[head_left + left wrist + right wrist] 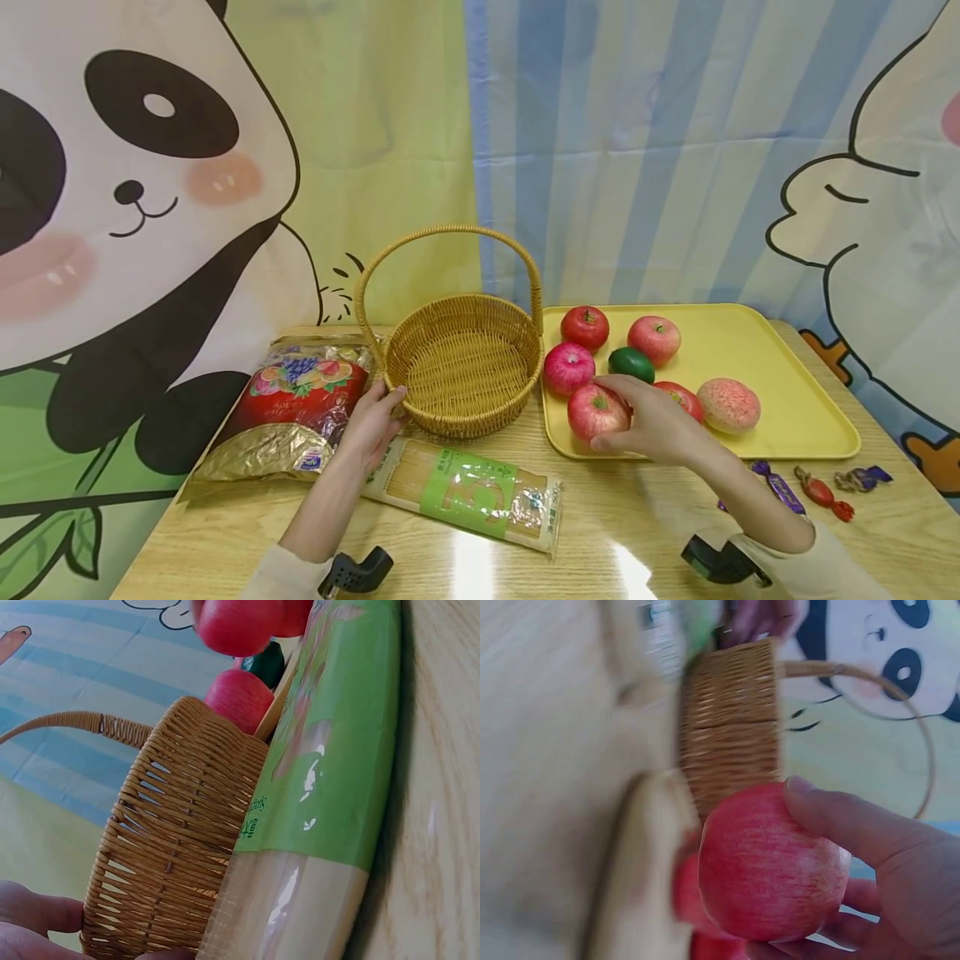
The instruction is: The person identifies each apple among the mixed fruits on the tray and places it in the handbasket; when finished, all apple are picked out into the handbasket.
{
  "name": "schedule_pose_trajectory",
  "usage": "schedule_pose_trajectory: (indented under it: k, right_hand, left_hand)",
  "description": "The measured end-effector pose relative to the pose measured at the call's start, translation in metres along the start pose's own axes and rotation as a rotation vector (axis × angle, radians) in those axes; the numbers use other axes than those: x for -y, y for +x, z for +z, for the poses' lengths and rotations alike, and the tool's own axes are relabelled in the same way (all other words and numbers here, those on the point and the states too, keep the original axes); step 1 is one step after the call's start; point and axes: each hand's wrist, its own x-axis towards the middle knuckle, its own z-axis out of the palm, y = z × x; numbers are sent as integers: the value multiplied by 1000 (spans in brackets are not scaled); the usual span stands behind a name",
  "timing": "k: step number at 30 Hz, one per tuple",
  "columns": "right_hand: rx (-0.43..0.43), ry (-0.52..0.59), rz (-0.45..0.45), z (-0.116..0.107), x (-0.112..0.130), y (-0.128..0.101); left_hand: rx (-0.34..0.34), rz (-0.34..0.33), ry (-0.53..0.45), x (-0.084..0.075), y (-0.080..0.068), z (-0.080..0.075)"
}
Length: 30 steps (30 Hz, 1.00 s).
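A red-and-pink apple [597, 412] is gripped in my right hand [651, 419], over the near-left edge of the yellow tray [787, 375]. The right wrist view shows the thumb on one side of that apple [772, 862] and the fingers curled round the other. My left hand [372, 423] grips the left rim of a wicker basket [465, 421], its thumb over the edge. That basket stands upright with its handle raised, and nothing lies inside. In the left wrist view, part of the left hand [37, 922] shows at the basket's side [172, 832].
On the tray lie several fruits, among them a dark green one [632, 363] and a speckled peach-like one [729, 406]. A noodle packet [468, 492] lies before the basket. A candy bag [300, 408] is at left; wrapped candies [823, 493] lie at right.
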Motion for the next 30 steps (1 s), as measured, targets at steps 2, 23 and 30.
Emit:
schedule_pose_trajectory:
  k: [2,23,30]
  right_hand:
    - [2,9,-27,-8,9,4]
    - [199,91,39,31,83,177]
    - [210,89,188,49,81,204]
  left_hand:
    - [2,4,-3,0,0,0]
    - [-11,-15,21,0,-2,-5]
    - [5,2,7,1,-2,-1]
